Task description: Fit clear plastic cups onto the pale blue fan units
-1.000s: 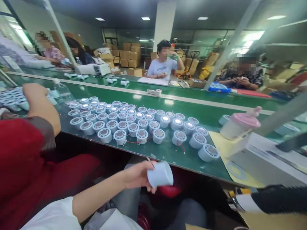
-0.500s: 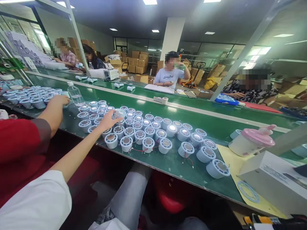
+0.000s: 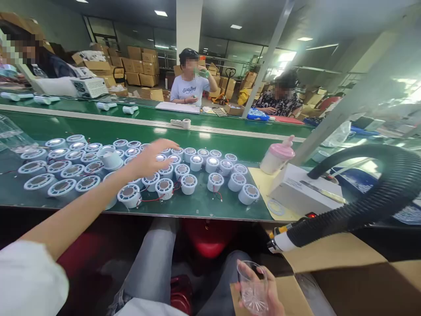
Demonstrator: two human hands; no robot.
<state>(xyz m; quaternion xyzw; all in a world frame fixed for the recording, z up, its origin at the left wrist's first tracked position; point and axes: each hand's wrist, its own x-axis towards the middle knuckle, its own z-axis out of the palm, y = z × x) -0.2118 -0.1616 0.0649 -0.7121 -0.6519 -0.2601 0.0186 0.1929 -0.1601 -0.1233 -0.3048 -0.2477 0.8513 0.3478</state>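
My left hand [image 3: 157, 157] hovers over the rows of light-blue round housings, fingers stretched out and somewhat blurred, with nothing visible in them. Beneath and beside it stand many such housings [image 3: 189, 184] with grey disc centres, several with thin red and black wires. Left of the hand, one light-blue cup-shaped part [image 3: 110, 157] sits higher than its neighbours. Low in front of me, my right hand [image 3: 271, 292] grips a clear cup [image 3: 252, 287] with a ribbed pattern at its bottom, tilted above an open cardboard box [image 3: 296, 292].
A black corrugated hose [image 3: 362, 210] arches from a white box-shaped unit [image 3: 302, 188] at the right. Nearby stand a pink-lidded jar [image 3: 278, 156] and a pale ring [image 3: 275, 207]. A clear bottle [image 3: 15, 136] is at the left. Across the green bench [image 3: 138, 125] sit several people.
The view has swung right. My left hand has left the raised light-blue part and moved right. My right hand, holding the clear cup, has come into view. The co-worker's red sleeve is out of view.
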